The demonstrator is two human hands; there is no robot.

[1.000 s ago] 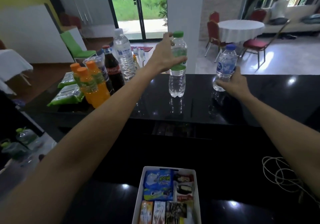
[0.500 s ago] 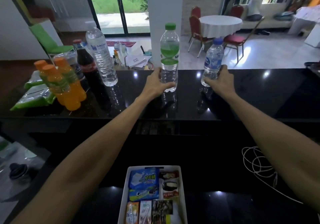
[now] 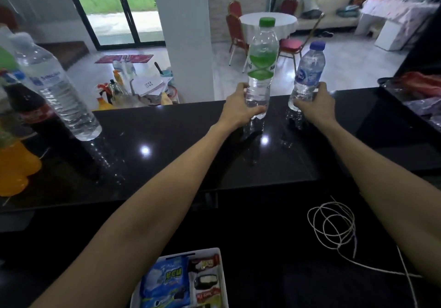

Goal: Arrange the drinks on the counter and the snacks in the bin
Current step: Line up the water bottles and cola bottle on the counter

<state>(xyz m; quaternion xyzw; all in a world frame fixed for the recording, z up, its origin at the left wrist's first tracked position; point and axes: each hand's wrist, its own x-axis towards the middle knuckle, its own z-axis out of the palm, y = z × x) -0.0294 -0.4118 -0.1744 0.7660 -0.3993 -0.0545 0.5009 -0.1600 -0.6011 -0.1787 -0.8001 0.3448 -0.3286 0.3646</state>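
Standing upright near the far edge of the black counter (image 3: 167, 145), the green-capped water bottle (image 3: 261, 69) is gripped low on its body by the left hand (image 3: 238, 107), fingers and thumb curled round it. Just beside it to the right, not touching it, the smaller blue-capped water bottle (image 3: 307, 73) appears slightly tilted. It is held near its base by the right hand (image 3: 315, 103), with the fingers wrapped round it. Whether either base rests fully on the counter cannot be told.

At the left end of the counter, well apart from these two, a large clear water bottle (image 3: 59, 93), a cola bottle (image 3: 31, 109) and an orange drink bottle (image 3: 14, 169) stand grouped together.

On the lower surface nearest the camera, a white bin (image 3: 222, 272) holds snack packets, a blue packet (image 3: 164, 281) among them; only part of the bin is in view. A coiled white cord (image 3: 331, 224) lies to the right of the bin.
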